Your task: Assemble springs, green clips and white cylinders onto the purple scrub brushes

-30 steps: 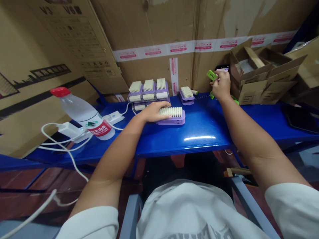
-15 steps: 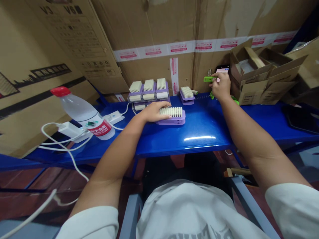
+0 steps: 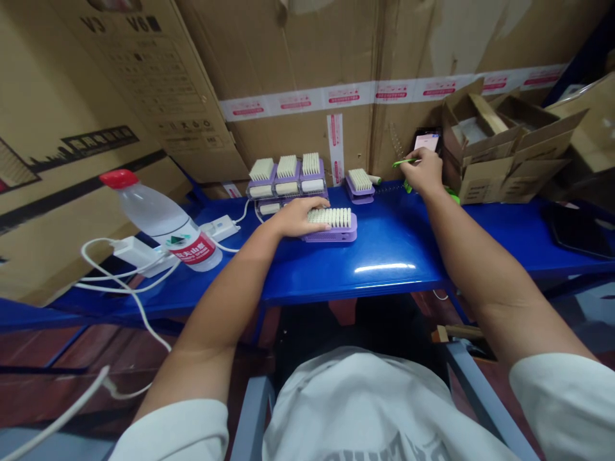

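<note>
Lilac-backed bristle brush point(image 3: 332, 225) lies bristles up on the blue workbench point(image 3: 394, 269), directly under the left hand point(image 3: 300, 219), which is open, with fingertips resting on the bristles. Right hand point(image 3: 425, 171) is closed in a pinch on a slim green plastic piece point(image 3: 401, 163), just in front of a smartphone point(image 3: 426, 141). Beyond the left hand stands a clear rack point(image 3: 287, 206) of three brushes; a single brush point(image 3: 359, 186) sits between both hands.

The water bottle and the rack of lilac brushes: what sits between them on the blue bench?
In the head view, a white power strip with a white cable lies between the water bottle and the rack of brushes.
</note>
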A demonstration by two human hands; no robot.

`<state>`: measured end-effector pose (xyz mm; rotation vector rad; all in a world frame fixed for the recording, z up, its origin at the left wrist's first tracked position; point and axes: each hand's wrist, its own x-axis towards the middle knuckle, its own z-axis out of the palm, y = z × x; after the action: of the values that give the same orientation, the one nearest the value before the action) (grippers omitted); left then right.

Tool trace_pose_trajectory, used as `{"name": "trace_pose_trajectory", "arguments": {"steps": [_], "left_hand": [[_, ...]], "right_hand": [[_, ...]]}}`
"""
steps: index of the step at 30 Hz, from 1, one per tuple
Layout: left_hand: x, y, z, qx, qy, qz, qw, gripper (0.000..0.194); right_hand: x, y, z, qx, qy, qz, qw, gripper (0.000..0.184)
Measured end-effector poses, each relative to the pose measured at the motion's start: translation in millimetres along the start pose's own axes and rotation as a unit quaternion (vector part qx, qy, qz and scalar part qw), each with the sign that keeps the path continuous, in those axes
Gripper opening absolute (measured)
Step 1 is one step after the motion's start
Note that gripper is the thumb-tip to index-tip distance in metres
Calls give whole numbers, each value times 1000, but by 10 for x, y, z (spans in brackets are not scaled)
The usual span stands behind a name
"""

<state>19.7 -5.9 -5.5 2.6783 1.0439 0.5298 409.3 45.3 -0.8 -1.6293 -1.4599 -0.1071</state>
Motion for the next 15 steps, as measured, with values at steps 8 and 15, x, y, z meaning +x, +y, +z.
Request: {"name": "trace_pose_trajectory", "arguments": {"steps": [8, 15], "left_hand": [[12, -30, 13, 2, -1, 6, 1000, 74], [8, -21, 5, 8, -1, 0, 1000, 71]], "right_hand": [[-111, -62, 15, 18, -124, 74, 989, 34], [-50, -45, -106, -16, -116, 10, 993, 42]]}}
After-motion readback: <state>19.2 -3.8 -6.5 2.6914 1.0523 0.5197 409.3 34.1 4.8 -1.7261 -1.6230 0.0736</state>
